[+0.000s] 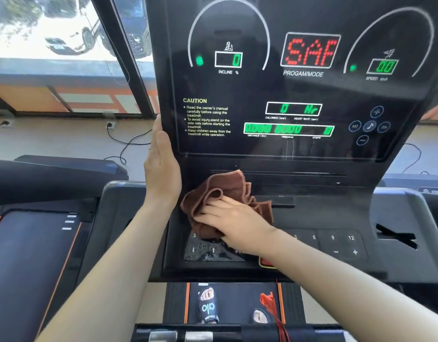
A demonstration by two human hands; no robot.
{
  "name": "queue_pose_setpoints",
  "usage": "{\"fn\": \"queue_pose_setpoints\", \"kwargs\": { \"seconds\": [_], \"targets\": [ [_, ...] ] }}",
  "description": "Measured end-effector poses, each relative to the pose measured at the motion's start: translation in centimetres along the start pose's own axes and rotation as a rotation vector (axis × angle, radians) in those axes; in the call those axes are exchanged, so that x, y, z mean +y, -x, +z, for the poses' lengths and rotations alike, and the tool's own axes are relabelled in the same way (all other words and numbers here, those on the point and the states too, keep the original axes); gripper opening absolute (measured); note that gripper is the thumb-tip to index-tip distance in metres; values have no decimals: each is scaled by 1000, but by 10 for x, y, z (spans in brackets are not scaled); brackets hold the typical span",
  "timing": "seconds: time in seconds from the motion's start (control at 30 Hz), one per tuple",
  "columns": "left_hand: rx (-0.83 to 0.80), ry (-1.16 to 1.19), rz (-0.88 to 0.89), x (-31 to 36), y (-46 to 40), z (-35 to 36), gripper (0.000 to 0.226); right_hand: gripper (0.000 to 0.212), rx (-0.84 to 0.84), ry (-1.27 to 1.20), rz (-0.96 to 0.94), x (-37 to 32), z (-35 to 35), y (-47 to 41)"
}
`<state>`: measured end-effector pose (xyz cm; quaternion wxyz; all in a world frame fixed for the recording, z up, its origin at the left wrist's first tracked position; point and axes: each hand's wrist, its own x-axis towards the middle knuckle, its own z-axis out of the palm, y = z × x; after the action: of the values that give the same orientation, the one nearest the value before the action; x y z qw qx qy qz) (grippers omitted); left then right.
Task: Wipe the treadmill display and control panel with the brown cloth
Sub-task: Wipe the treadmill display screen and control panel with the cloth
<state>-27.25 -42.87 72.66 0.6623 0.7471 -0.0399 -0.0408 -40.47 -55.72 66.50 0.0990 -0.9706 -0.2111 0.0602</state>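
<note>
The black treadmill display (299, 90) fills the upper middle, lit with red "SAF" and green digits. Below it lies the control panel (336, 243) with number keys. A crumpled brown cloth (222, 191) rests on the panel's left part, just under the display. My right hand (232, 220) lies flat on the cloth, pressing it against the panel. My left hand (163, 164) grips the display's left edge, thumb on the front face. Wet streaks show on the panel (208, 253) below the cloth.
A red safety cord (272, 309) hangs below the panel over the belt, where two feet in sandals (208, 304) stand. Another treadmill (40, 243) is at the left. Windows with parked cars are behind, and wall sockets with cables (124, 146).
</note>
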Motion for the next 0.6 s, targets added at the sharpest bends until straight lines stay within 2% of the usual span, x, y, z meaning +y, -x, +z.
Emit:
{"fn": "queue_pose_setpoints", "kwargs": {
  "seconds": [0.17, 0.33, 0.4, 0.6],
  "targets": [
    [18, 25, -19, 3, 4, 6, 57, 71, -44, 131, 61, 26, -16, 38],
    [41, -5, 2, 2, 4, 12, 70, 76, 42, 67, 116, 32, -9, 49],
    [68, -34, -2, 1, 6, 14, 71, 75, 88, -1, 206, 45, -8, 75],
    [117, -145, -46, 2, 24, 24, 54, 67, 290, -149, 560, 70, -4, 161]
  ]
}}
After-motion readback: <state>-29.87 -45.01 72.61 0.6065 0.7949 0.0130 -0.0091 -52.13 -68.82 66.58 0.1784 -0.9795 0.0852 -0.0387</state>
